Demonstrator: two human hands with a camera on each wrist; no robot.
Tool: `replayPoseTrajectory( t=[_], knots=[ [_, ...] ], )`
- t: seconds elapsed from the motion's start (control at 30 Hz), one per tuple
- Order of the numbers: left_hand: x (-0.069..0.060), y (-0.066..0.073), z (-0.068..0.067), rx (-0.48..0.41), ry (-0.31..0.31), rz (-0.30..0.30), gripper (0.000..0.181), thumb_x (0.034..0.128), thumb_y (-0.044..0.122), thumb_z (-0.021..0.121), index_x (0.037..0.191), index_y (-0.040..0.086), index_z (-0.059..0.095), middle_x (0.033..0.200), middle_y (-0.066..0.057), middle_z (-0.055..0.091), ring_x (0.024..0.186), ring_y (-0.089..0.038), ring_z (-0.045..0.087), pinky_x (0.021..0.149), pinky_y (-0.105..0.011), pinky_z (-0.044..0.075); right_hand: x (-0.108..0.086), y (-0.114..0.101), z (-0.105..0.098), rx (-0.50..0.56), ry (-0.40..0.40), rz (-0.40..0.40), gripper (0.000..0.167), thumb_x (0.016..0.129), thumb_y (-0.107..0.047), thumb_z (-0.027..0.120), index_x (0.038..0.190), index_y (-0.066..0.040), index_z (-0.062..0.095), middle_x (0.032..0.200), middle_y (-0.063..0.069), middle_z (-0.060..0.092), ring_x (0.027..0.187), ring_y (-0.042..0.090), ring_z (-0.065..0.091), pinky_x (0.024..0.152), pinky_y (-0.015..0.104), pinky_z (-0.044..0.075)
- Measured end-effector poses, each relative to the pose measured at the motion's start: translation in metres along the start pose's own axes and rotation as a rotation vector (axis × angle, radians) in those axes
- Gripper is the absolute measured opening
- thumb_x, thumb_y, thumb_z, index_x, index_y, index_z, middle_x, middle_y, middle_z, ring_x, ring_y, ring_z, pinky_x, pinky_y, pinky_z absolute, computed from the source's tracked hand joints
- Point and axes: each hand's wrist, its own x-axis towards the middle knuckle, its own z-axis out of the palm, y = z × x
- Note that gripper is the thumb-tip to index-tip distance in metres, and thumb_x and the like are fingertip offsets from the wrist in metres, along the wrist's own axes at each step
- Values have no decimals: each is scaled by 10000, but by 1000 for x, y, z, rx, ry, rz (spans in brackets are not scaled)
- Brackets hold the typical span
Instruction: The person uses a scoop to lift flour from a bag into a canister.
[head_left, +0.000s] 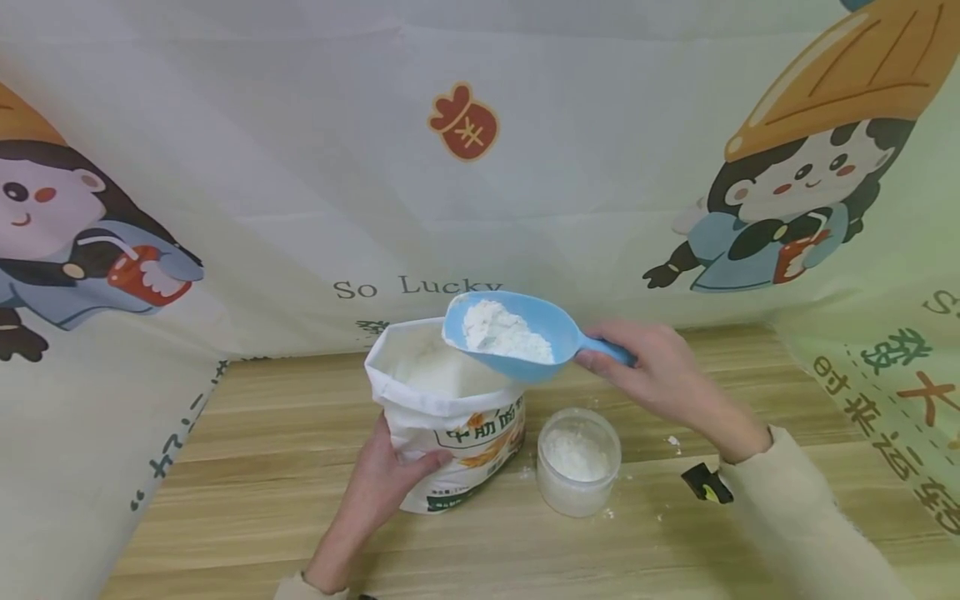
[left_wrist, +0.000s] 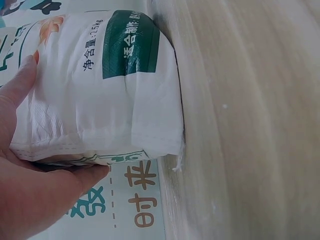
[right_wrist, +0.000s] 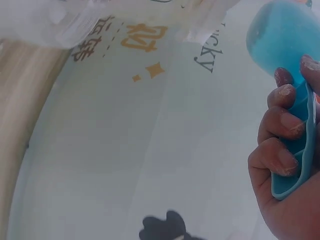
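Observation:
A blue scoop (head_left: 558, 321) heaped with white flour (head_left: 501, 332) is held level over the right rim of an open flour bag (head_left: 450, 454). My right hand (head_left: 660, 371) grips its handle; in the right wrist view the fingers (right_wrist: 280, 155) curl round the handle, with white powder on them. My left hand (head_left: 386, 471) holds the bag's left side, thumb across the printed front. In the left wrist view, the thumb (left_wrist: 22, 82) lies on the front and other fingers reach behind the bag (left_wrist: 100, 100). A clear round tub (head_left: 579, 492) with flour in it stands just right of the bag.
Spilled flour specks (head_left: 673, 442) dot the wood-grain table (head_left: 285, 467) around the tub. A printed cloth (head_left: 300, 167) hangs behind and along both sides. A small black clip-like piece (head_left: 707, 483) sits by the right sleeve (head_left: 795, 508).

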Motion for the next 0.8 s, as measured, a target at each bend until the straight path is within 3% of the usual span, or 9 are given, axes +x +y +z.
replayPoseTrajectory(
  t=[0.4,0.8],
  knots=[
    [0,2,0,8,-4,1,809,808,192,903,1457,46,443,1349,-172,627,1251,-381,593,1065,-594,461,-42,13,-25,-73,14,17,123,939,-108,756,1062,-102,760,951,-67,737,754,61,577,665,288,527],
    [1,0,1,2,-10,4,815,800,137,901,1463,52,435,1367,-163,618,1266,-381,585,1076,-596,453,-78,27,-50,-242,-70,-37,190,897,-165,806,1078,-183,756,924,-177,690,766,-16,561,646,273,526]
  ],
)
